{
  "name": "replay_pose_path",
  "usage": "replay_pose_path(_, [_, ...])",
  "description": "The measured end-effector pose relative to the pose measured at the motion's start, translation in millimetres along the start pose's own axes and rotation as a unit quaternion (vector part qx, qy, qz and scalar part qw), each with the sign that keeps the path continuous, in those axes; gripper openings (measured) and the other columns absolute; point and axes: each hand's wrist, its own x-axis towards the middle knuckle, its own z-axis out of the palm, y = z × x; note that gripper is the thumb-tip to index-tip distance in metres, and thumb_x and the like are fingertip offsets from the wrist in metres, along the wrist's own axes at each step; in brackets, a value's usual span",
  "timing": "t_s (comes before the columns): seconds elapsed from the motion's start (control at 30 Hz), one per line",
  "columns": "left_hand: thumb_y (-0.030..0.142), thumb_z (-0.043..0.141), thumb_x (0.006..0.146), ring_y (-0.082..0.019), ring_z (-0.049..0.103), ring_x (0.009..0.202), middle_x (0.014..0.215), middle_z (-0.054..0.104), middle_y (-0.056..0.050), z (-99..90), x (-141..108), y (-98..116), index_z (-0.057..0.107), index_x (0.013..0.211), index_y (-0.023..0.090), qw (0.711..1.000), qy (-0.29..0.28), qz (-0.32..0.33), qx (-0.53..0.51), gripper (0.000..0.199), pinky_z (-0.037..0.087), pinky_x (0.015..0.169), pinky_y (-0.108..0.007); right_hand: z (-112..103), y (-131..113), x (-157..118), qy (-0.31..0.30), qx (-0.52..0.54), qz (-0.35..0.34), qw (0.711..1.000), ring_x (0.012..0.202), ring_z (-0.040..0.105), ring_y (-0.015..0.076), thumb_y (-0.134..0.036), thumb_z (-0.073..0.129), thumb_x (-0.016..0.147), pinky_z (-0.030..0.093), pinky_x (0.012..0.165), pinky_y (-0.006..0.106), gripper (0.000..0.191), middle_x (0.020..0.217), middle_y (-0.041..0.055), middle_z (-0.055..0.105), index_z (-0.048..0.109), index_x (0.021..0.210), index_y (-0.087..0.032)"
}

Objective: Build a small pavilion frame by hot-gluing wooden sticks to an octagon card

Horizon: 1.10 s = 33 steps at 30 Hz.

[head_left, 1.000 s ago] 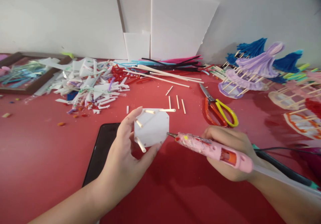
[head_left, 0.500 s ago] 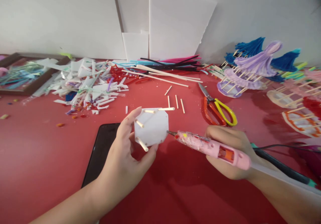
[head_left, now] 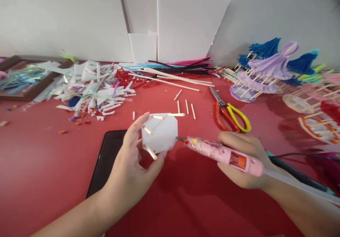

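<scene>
Between the thumb and fingers of my left hand [head_left: 132, 162] is a white octagonal board [head_left: 162, 134]. Several short wooden sticks [head_left: 150, 152] stand out from its face along the left and top edges. My right hand [head_left: 239, 159] is wrapped around a pink hot glue gun [head_left: 212, 150] with a long clear glue stick [head_left: 300, 185] in its back end. The gun's metal tip [head_left: 181, 139] meets the board's right edge; whether glue is coming out is too small to see. Beyond the board lie several loose cut sticks [head_left: 187, 107].
Pliers [head_left: 230, 113] with red and yellow handles lie right of the loose sticks. Scraps [head_left: 92, 85] are heaped at back left, beside pipe cleaners [head_left: 180, 66]. A black phone [head_left: 106, 159] lies under my left hand. Fuzzy stick-built models [head_left: 271, 67] and a dark cable [head_left: 294, 154] are at right.
Almost nothing differs. The board and the glue gun appear shifted very slightly left and up, along with the whole scene; the tip stays at the board's right edge.
</scene>
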Motion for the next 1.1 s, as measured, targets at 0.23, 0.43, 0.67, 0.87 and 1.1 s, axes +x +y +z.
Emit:
replay_pose_path(0.23, [0.015, 0.063, 0.077, -0.018, 0.063, 0.102, 0.128, 0.049, -0.007, 1.2, 1.3, 1.7, 0.035, 0.129, 0.028, 0.999, -0.003, -0.018, -0.045, 0.06, 0.059, 0.076, -0.026, -4.4, 3.0, 2.5, 0.012, -0.01, 0.006, 1.0, 0.058, 0.049, 0.0126, -0.006, 0.046, 0.069, 0.038, 0.05, 0.024, 0.02, 0.065, -0.0011, 0.05, 0.043, 0.08, -0.022])
replay_pose_path(0.43, [0.016, 0.059, 0.081, -0.021, 0.06, 0.111, 0.143, 0.037, -0.01, 1.2, 2.2, 1.1, 0.03, 0.136, 0.029, 0.996, -0.006, -0.037, -0.087, 0.064, 0.059, 0.079, -0.027, -0.6, 3.4, -2.6, -0.016, 0.032, -0.016, 0.999, 0.062, 0.054, 0.0141, -0.007, 0.047, 0.071, 0.04, 0.051, 0.026, 0.017, 0.071, 0.001, 0.056, 0.047, 0.08, -0.021])
replay_pose_path(0.67, [0.013, 0.06, 0.08, -0.024, 0.052, 0.122, 0.144, 0.039, -0.006, 1.7, 1.4, 1.3, 0.031, 0.135, 0.031, 0.994, -0.006, -0.045, -0.103, 0.064, 0.058, 0.085, -0.028, 3.4, 2.9, -0.2, -0.004, 0.013, -0.058, 0.998, 0.056, 0.045, 0.0132, -0.005, 0.046, 0.073, 0.031, 0.048, 0.028, 0.017, 0.065, -0.0004, 0.047, 0.043, 0.078, -0.021])
replay_pose_path(0.87, [0.011, 0.059, 0.081, -0.023, 0.052, 0.122, 0.144, 0.039, -0.005, 0.9, 0.8, 2.4, 0.03, 0.136, 0.03, 0.993, -0.016, -0.034, -0.109, 0.065, 0.057, 0.086, -0.027, 2.5, 2.9, -1.2, 0.001, -0.008, -0.066, 0.998, 0.054, 0.037, 0.0122, -0.004, 0.045, 0.073, 0.025, 0.048, 0.029, 0.019, 0.061, -0.002, 0.039, 0.038, 0.073, -0.022])
replay_pose_path(1.1, [0.01, 0.055, 0.083, -0.018, 0.059, 0.11, 0.142, 0.039, -0.007, -3.7, 0.0, 8.3, 0.027, 0.139, 0.03, 0.987, -0.044, -0.058, -0.142, 0.065, 0.056, 0.083, -0.023, 3.9, 4.8, -3.1, 0.011, -0.03, -0.042, 0.999, 0.05, 0.029, 0.0116, -0.003, 0.045, 0.071, 0.018, 0.048, 0.031, 0.025, 0.057, -0.0038, 0.03, 0.031, 0.068, -0.022])
